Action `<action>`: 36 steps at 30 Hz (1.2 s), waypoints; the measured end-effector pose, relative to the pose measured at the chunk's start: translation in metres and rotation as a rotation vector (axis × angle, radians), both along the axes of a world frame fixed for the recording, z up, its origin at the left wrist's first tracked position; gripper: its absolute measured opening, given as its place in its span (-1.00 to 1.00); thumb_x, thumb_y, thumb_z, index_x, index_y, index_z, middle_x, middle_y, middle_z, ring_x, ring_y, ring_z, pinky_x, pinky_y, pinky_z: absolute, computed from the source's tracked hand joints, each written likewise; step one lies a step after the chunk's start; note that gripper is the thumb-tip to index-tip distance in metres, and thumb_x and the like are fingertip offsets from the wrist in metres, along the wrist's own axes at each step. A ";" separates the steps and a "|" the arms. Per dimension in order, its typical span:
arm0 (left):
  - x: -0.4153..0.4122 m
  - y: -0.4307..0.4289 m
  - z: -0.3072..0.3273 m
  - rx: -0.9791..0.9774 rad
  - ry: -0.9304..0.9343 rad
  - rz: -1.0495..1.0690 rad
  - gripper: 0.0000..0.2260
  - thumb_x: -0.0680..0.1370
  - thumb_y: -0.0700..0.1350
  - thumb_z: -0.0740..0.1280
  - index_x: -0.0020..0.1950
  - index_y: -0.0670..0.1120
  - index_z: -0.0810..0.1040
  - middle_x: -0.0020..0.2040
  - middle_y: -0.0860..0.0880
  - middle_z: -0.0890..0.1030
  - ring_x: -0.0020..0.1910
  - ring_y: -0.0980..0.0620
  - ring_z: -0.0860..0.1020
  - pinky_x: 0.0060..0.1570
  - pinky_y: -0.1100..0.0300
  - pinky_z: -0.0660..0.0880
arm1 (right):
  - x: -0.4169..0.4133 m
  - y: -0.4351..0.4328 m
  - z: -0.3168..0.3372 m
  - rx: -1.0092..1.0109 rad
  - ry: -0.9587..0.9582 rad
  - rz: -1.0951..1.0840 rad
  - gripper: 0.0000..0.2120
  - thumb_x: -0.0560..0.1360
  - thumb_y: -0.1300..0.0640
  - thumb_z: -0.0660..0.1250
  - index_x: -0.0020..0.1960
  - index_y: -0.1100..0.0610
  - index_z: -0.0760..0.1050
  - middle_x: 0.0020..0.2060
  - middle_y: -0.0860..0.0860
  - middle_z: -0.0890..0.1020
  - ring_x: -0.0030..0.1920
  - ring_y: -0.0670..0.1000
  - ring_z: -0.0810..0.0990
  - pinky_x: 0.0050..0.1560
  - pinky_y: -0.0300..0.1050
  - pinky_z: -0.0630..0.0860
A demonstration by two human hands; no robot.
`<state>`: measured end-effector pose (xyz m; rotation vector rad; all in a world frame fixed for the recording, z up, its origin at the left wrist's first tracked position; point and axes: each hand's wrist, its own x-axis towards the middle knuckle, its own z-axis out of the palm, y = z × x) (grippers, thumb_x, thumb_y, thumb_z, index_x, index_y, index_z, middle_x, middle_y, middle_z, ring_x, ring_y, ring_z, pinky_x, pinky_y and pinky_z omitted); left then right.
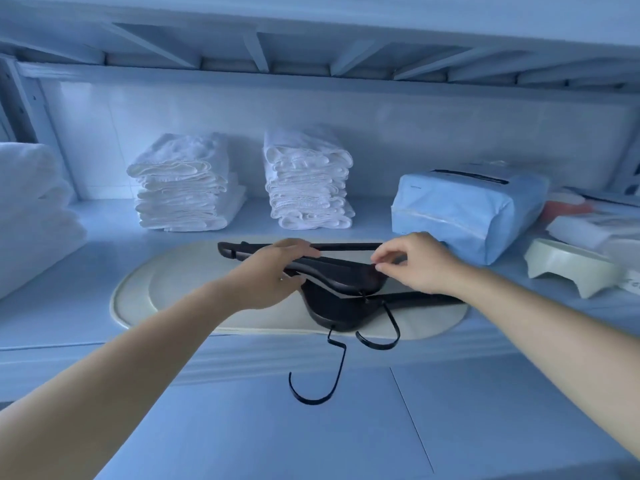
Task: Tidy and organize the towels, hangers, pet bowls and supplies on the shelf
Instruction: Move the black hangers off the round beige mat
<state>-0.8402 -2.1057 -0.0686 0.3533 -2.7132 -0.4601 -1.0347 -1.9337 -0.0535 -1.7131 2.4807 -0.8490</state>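
Several black hangers [341,289] lie stacked on a cream oval mat [173,292] at the shelf's front, their hooks hanging over the edge. My left hand [273,271] grips the top hanger from the left. My right hand [414,263] pinches the same hanger's right part with its fingertips. Two stacks of folded white towels stand behind: the left towel stack [183,183] and the right towel stack [308,178]. A cream pet bowl [571,268] sits at the right.
A pale blue wrapped package [467,211] stands just behind my right hand. Large folded white towels [31,216] fill the far left. Loose packets and supplies [588,220] crowd the far right. An upper shelf [311,36] hangs low overhead.
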 end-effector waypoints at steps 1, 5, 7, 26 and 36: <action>-0.003 0.005 -0.002 0.010 0.000 -0.028 -0.60 0.55 -0.17 0.29 0.36 0.10 0.40 0.35 0.14 0.32 0.21 0.18 0.40 -0.09 0.70 0.21 | -0.001 0.007 -0.003 -0.009 -0.003 0.007 -0.88 0.46 0.18 0.38 -0.02 0.07 0.63 -0.11 -0.09 0.65 -0.04 -0.11 0.61 0.07 -0.12 0.55; -0.014 0.021 -0.010 -0.039 -0.047 -0.075 -0.58 0.54 -0.18 0.28 0.35 0.14 0.38 0.41 0.14 0.29 0.02 0.27 0.39 -0.13 0.59 0.28 | -0.002 0.025 -0.010 -0.011 -0.012 0.042 -0.84 0.44 0.19 0.40 0.00 0.03 0.62 -0.03 -0.10 0.62 0.00 -0.10 0.58 0.05 -0.06 0.56; -0.018 0.025 -0.011 -0.059 -0.088 -0.065 -0.53 0.54 -0.22 0.22 0.39 0.17 0.33 0.44 0.16 0.24 0.14 0.21 0.37 -0.08 0.54 0.27 | -0.006 0.030 -0.010 0.032 0.030 0.069 -0.78 0.44 0.17 0.39 0.07 -0.01 0.59 0.04 -0.12 0.59 0.05 -0.10 0.55 0.09 -0.07 0.53; 0.008 0.027 -0.016 -0.142 -0.110 0.085 -0.36 0.48 -0.37 0.19 0.44 0.17 0.23 0.42 0.18 0.25 0.38 0.18 0.25 0.20 0.52 0.07 | -0.010 0.031 -0.027 -0.004 0.150 0.266 -0.62 0.47 0.04 0.37 0.28 -0.04 0.46 0.28 -0.17 0.43 0.27 -0.15 0.36 0.27 -0.31 0.24; 0.027 0.027 -0.024 -0.117 -0.084 0.129 -0.40 0.48 -0.04 0.39 0.42 0.26 0.21 0.42 0.26 0.21 0.39 0.19 0.25 0.28 0.33 0.18 | -0.017 0.059 -0.042 -0.044 0.178 0.235 -0.75 0.44 -0.06 0.39 0.12 -0.13 0.56 0.34 -0.19 0.36 0.35 -0.16 0.30 0.28 -0.26 0.24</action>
